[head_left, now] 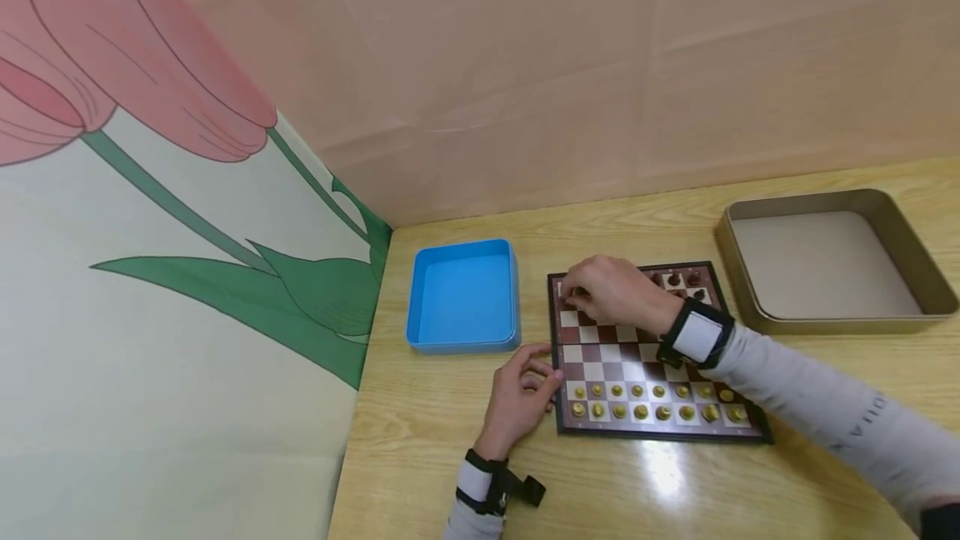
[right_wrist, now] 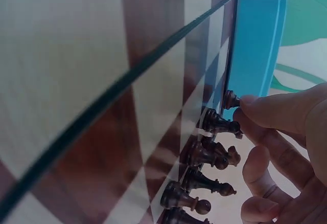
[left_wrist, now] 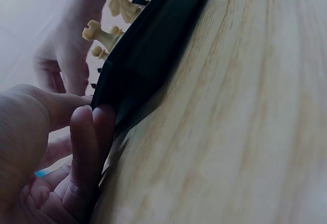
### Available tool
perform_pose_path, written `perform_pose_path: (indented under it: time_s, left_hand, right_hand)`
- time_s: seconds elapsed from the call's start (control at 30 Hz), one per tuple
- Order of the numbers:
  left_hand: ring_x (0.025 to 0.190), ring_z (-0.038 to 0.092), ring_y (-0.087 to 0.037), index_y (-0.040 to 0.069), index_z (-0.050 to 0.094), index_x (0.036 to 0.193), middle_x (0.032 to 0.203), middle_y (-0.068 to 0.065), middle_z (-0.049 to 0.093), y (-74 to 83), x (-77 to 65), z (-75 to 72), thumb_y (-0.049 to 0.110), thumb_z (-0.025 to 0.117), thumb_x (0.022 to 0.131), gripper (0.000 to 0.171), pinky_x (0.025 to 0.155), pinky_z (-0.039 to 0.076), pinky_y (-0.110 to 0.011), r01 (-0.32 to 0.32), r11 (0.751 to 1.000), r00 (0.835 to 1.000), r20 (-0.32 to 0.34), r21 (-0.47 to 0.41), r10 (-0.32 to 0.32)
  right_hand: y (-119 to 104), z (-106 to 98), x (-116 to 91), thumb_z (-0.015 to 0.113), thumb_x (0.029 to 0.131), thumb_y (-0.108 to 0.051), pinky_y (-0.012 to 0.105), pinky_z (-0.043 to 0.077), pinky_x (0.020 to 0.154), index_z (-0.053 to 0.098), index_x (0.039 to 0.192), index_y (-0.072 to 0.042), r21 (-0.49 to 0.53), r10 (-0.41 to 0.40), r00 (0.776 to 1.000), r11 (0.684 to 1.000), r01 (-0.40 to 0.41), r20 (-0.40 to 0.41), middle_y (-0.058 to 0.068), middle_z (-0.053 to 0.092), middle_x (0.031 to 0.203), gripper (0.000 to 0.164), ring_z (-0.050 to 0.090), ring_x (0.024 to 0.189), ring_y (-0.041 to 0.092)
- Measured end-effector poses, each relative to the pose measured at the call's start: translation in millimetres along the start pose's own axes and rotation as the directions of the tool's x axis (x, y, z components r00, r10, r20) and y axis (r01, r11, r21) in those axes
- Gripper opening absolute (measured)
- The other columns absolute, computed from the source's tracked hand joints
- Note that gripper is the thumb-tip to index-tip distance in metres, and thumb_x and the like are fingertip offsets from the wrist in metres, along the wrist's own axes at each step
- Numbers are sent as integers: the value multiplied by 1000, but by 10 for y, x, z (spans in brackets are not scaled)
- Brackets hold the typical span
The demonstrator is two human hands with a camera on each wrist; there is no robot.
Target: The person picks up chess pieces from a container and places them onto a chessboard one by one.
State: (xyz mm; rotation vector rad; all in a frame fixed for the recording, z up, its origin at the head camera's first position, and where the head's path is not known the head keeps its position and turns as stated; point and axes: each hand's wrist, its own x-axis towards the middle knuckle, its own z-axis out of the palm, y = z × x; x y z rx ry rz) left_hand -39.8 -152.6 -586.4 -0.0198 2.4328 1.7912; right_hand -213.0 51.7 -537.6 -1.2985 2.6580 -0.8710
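Note:
A folding chessboard with brown and white squares lies on the table. My right hand is over its far left corner. In the right wrist view, thumb and forefinger pinch a dark chess piece, whose top the fingertips hide. Beside it stand several dark chess pieces, partly covered by my hand and wrist in the head view. My left hand grips the board's left edge between thumb and fingers. Pale yellow chess pieces fill two rows on the near side; a rook shows near the edge.
A blue tray stands left of the board, close to its far left corner. At the right sits a larger tan tin by the board's far right side. A curtain with printed tulips borders the wooden table.

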Motion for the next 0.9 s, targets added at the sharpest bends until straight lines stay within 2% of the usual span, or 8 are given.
perform_pose_path:
  time_s: [0.27, 0.63, 0.9]
  left_hand:
    - [66, 70, -6, 14, 63, 143, 100, -8, 75, -34, -5, 15, 21, 73, 104, 41, 57, 65, -28, -13, 1000, 1000, 10, -3, 13]
    - [66, 71, -6, 15, 63, 143, 98, -3, 75, -20, -9, 37, 21, 74, 104, 41, 57, 65, -29, -18, 1000, 1000, 17, -4, 18]
    - [65, 71, -6, 16, 63, 143, 98, -2, 75, -25, -29, 33, 22, 74, 103, 41, 57, 65, -29, 12, 1000, 1000, 13, -8, -12]
  right_hand:
    - [8, 33, -16, 80, 94, -7, 27, 60, 65, 84, 100, -19, 1, -10, 1000, 1000, 10, 20, -4, 79, 96, 13, 66, 76, 4]
    - [31, 49, -65, 80, 95, -9, 32, 63, 71, 84, 103, -18, -14, -14, 1000, 1000, 15, 15, -3, 79, 98, 13, 69, 82, 7]
    - [-18, -19, -114, 79, 96, -11, 32, 64, 72, 84, 104, -17, -10, -14, 1000, 1000, 14, -3, -4, 76, 97, 11, 68, 83, 6]
